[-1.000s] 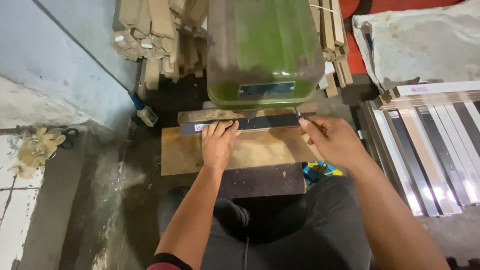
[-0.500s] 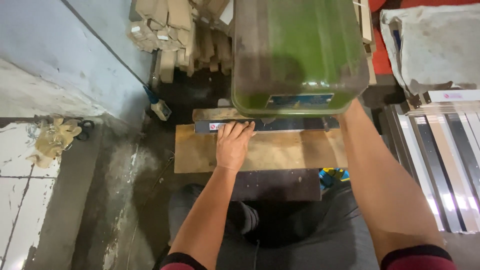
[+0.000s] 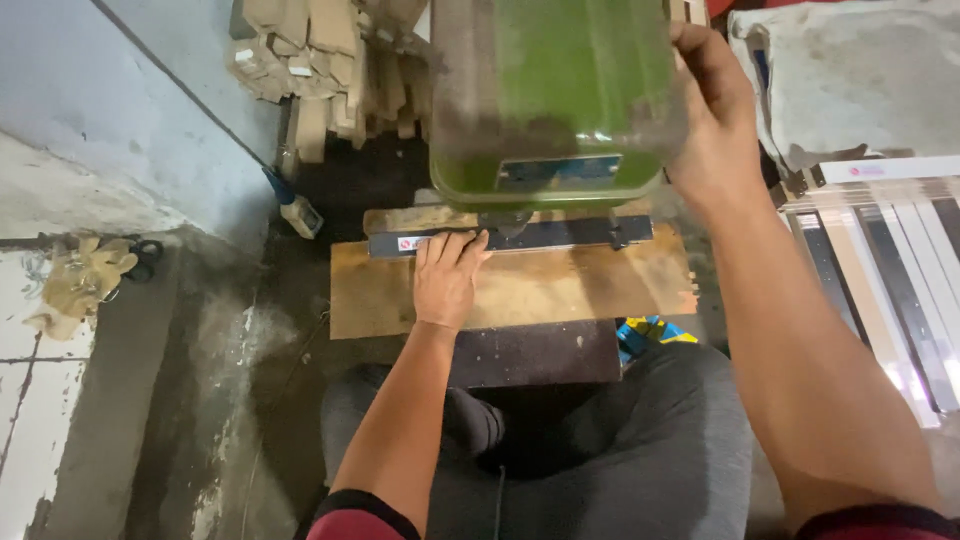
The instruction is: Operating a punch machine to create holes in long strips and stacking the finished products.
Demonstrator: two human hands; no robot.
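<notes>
1. Containers none in sight; wooden board (image 3: 560,290) bears only a dark metal bar (image 3: 520,236).
2. Left hand (image 3: 447,278) flat, fingers spread slightly, pressing the bar's left part under the green drill press (image 3: 550,100).
3. Right hand (image 3: 715,110) raised at the machine's right side, grip hidden, cannot tell.
4. Nearby: stacked wood offcuts (image 3: 320,60) behind, metal strips (image 3: 890,270) right, crumpled gloves (image 3: 80,280) left.

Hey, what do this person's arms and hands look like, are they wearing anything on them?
Both forearms are bare, and the left hand and right hand wear no gloves. No ring, watch or bracelet shows. Red short sleeves with dark edging end at the upper arms. Dark grey trousers cover the legs.
</notes>
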